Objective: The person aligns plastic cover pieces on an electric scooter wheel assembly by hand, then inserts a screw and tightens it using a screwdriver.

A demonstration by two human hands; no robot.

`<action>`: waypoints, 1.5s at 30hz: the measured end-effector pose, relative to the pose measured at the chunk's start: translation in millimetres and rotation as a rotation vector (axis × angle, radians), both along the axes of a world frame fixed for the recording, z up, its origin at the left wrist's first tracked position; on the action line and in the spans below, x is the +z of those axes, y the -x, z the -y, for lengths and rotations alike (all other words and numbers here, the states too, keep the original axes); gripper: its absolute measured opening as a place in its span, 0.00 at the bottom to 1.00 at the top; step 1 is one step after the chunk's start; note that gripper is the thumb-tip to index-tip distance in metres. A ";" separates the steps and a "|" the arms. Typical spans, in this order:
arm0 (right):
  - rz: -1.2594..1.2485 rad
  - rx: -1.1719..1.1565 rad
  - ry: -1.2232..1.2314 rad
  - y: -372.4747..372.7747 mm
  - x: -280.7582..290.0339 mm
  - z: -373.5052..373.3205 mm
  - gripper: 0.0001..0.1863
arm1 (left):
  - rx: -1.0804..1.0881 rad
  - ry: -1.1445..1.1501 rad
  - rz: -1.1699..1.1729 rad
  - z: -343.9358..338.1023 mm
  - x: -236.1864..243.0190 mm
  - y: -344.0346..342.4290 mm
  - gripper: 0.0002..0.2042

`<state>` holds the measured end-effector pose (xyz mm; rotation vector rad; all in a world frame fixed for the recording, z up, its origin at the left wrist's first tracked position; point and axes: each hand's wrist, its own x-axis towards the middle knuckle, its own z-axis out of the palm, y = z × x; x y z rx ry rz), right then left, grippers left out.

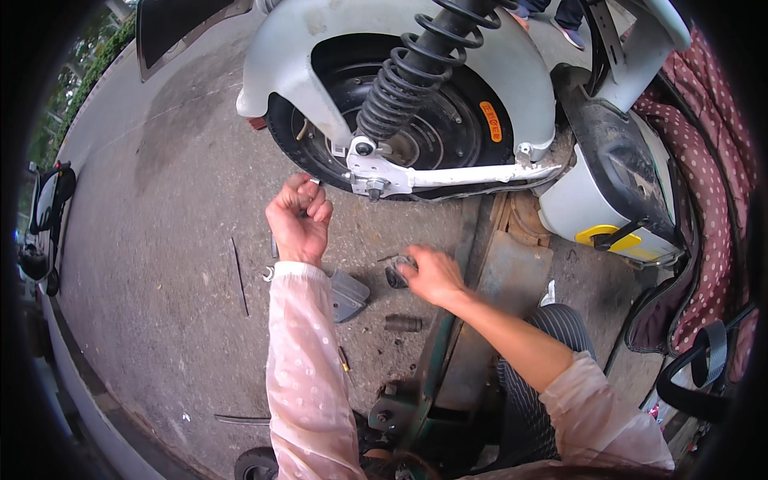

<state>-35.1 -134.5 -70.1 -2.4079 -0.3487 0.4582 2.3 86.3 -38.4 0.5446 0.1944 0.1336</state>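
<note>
My left hand (299,218) is closed in a pinch beside the lower edge of the scooter's black rear tyre (282,138). A small shiny piece (314,182) shows at its fingertips, too small to name. Just right of them is the white swingarm (456,178) with its axle nut (374,187). Low over the ground, my right hand (436,276) has its fingers round a dark rounded object (396,273), mostly hidden by the hand. A thin tip sticks out near it. Above the axle rises a black coil-spring shock absorber (416,72).
On the ground lie a wrench (269,274), a grey plastic piece (349,296), a dark cylindrical socket (402,322), a thin rod (239,277) and a yellow-and-black tool (344,359). A metal rail (448,336) runs beside my leg. Another person's feet (570,34) show behind the scooter.
</note>
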 end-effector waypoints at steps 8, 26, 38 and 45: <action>0.886 -0.009 -0.276 -62.7 100.2 -6.2 0.14 | -0.267 -0.638 -0.157 26.4 48.5 -44.1 0.11; 0.645 -0.012 -0.440 -76.5 87.2 15.0 0.08 | -0.032 -1.032 -0.173 9.8 66.3 -26.4 0.12; 1.022 -0.053 0.051 -75.8 161.4 105.3 0.19 | -0.051 -0.911 0.001 39.2 39.6 -20.0 0.15; 0.899 -0.008 0.361 -117.2 183.4 103.5 0.25 | 0.072 -0.934 -0.011 43.1 27.6 -19.4 0.14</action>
